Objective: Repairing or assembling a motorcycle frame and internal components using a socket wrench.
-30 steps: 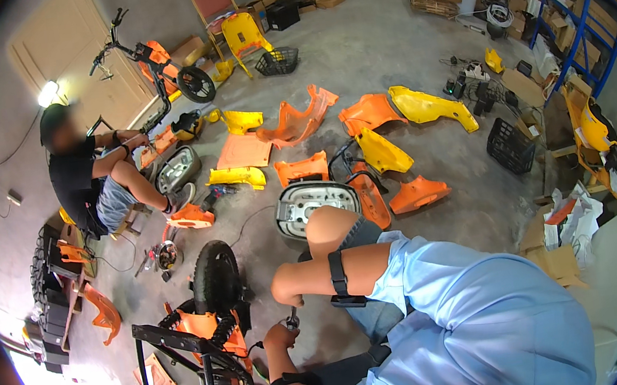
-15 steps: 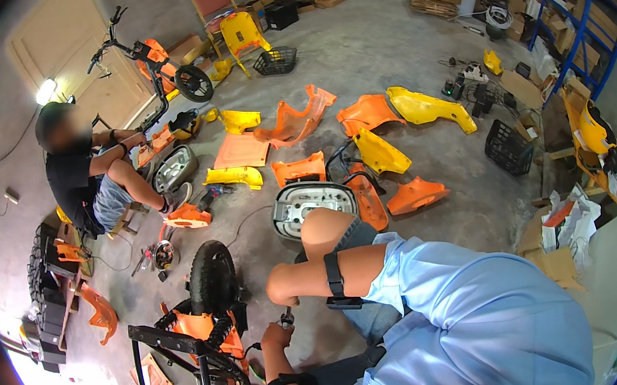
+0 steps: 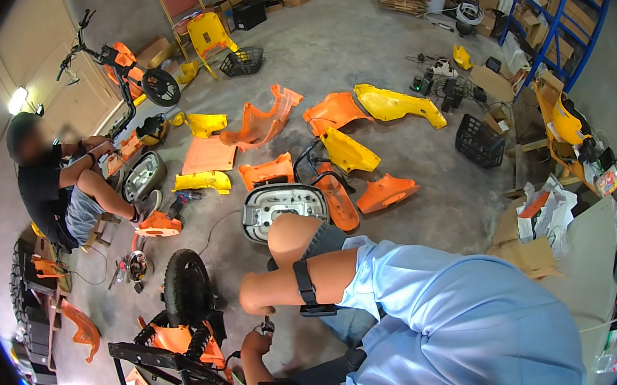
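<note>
My left hand [image 3: 256, 343] is closed round a small metal tool [image 3: 267, 326] near the lower middle. My right hand [image 3: 257, 299] is just above it, fingers curled down at the tool's upper end and partly hidden by the hand itself. Left of both hands is a black scooter frame [image 3: 147, 349] with springs, an orange panel [image 3: 176, 337] and a fat black tyre [image 3: 186, 282]. An upturned silver and black housing [image 3: 265, 211] lies beyond my bent knee.
Orange panels [image 3: 205, 155] and yellow panels [image 3: 399, 102] cover the middle floor. A co-worker [image 3: 45, 184] sits at left by another scooter [image 3: 128, 80]. A black crate [image 3: 479, 141], cardboard, cables and blue shelving [image 3: 559, 19] line the right; chairs [image 3: 177, 6] stand behind.
My view has shifted, so the whole scene, hands included, sits further left in the picture. Both hands stay at the tool. The co-worker remains seated with arms forward.
</note>
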Motion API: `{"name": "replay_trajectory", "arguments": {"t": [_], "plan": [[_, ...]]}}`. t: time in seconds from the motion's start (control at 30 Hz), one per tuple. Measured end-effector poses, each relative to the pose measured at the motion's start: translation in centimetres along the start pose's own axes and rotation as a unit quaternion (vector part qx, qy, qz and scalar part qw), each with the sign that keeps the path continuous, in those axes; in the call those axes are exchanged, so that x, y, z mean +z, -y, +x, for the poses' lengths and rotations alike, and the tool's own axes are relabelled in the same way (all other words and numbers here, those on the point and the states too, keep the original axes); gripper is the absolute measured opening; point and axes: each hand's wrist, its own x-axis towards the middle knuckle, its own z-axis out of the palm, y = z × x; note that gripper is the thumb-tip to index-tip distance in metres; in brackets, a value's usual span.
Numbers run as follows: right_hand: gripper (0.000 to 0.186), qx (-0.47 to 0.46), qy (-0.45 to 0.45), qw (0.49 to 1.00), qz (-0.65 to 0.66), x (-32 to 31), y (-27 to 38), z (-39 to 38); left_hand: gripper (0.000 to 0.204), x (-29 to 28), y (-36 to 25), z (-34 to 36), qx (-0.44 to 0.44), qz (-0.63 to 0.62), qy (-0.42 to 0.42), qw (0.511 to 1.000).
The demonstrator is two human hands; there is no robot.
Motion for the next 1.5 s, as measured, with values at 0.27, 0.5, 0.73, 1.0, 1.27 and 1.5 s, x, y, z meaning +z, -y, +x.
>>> {"name": "replay_trajectory", "arguments": {"t": [0.27,0.5,0.73,1.0,1.27,1.5], "plan": [[0.035,-0.018,-0.021,1.0,-0.009,0.8,-0.3,0.2,0.043,0.4,0.0,2.2,0.035,0.016,0.004,0.999],[0.032,0.001,-0.031,0.999,-0.008,1.0,-1.5,-0.3,0.058,0.4,-0.8,-0.4,0.045,-0.008,-0.099,0.994],[0.036,-0.005,0.024,1.0,0.017,0.2,-1.4,-0.2,0.065,0.1,-1.3,-1.1,0.029,0.002,-0.096,0.995],[0.029,-0.029,-0.013,0.999,0.016,0.3,-1.6,-1.1,0.059,-0.3,-2.1,-1.2,-0.009,0.053,-0.077,0.996],[0.031,-0.022,-0.003,1.0,0.013,0.4,-1.7,-0.5,0.06,-0.1,-2.1,-1.5,-0.003,0.044,-0.103,0.994],[0.029,-0.063,-0.014,0.998,0.022,0.4,-2.4,-0.8,0.057,-0.1,-2.4,-1.2,-0.019,0.05,-0.072,0.996]]}}
